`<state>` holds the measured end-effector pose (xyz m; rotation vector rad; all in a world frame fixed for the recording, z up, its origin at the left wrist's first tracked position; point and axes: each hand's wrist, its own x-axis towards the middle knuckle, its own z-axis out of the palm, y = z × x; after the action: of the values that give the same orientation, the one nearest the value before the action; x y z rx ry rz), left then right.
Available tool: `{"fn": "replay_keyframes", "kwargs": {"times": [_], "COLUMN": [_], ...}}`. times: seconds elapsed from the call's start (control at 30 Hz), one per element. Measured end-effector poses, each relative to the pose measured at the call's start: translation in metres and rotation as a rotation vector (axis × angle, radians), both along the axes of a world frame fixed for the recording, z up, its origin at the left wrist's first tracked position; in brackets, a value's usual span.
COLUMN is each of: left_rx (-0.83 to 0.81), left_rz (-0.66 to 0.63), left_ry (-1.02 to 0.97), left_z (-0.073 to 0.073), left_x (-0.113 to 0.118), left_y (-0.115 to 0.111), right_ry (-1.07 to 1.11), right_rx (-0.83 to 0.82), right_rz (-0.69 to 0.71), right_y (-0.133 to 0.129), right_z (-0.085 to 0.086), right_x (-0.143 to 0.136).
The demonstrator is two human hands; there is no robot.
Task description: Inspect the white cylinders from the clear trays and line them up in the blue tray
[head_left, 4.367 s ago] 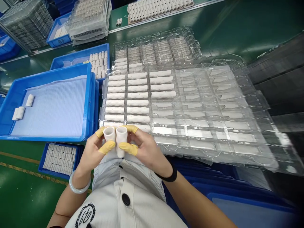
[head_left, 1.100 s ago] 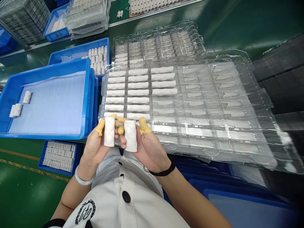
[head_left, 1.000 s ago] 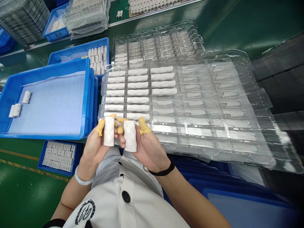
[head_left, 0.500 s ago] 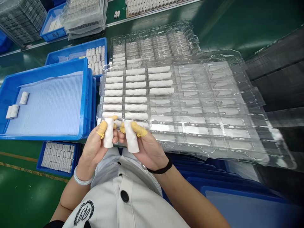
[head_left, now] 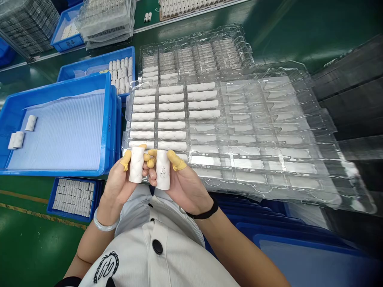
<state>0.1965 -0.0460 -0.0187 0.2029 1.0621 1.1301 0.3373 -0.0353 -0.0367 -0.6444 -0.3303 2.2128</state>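
My left hand (head_left: 118, 181) grips a white cylinder (head_left: 137, 164) upright between yellow-covered thumb and fingers. Just beside it, my right hand (head_left: 184, 181) holds a second white cylinder (head_left: 163, 170), whose near side shows dark marks and small holes. Both hands are close together at the front edge of a clear plastic tray (head_left: 239, 139). White cylinders (head_left: 171, 115) lie in rows in the tray's left columns, and several are in its third column. A blue bin (head_left: 60, 172) on the left has a pale lined sheet with 3 short white cylinders (head_left: 30, 122) on it.
Behind stands another clear tray (head_left: 194, 56) of white pieces, beside a blue bin (head_left: 95, 59) of cylinders. A small blue bin (head_left: 73, 199) packed with cylinders sits lower left. Stacked trays (head_left: 109, 20) rise at the back left. Blue bins (head_left: 299, 239) are stacked below right.
The cylinder in my right hand has turned, so dark marks now face me, and it stands straighter. My left hand's cylinder has tilted slightly and risen a little.
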Motion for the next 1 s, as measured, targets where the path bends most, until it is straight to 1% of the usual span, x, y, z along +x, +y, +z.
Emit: {"fn": "replay_keyframes", "kwargs": {"times": [0.23,0.43,0.53,0.67,0.73,0.87,1.0], "left_rx": [-0.05,-0.067,-0.028,0.07,0.102,0.085,0.059], "left_rz": [0.022,0.052,0.032,-0.027,-0.03,0.001,-0.06], "left_ry": [-0.002,0.004,0.005,0.031,0.051,0.069,-0.001], "left_z": [0.003,0.003,0.0,-0.009,-0.011,-0.012,-0.01], "left_x": [0.001,0.001,0.0,-0.004,-0.005,-0.004,-0.004], "left_y": [0.001,0.001,0.0,-0.003,-0.003,-0.003,-0.003], "right_ry": [0.015,-0.006,-0.008,0.002,0.007,0.018,0.015], "right_rx": [-0.063,-0.085,-0.079,-0.074,-0.081,-0.075,-0.012], "right_rz": [-0.003,-0.005,-0.008,-0.02,-0.03,-0.056,-0.039], "right_y": [0.001,0.002,0.002,0.002,0.002,0.002,0.001], "right_z": [0.0,0.002,0.002,0.0,0.0,0.001,-0.003], "right_x": [-0.001,-0.001,0.0,0.0,0.001,0.0,0.001]}}
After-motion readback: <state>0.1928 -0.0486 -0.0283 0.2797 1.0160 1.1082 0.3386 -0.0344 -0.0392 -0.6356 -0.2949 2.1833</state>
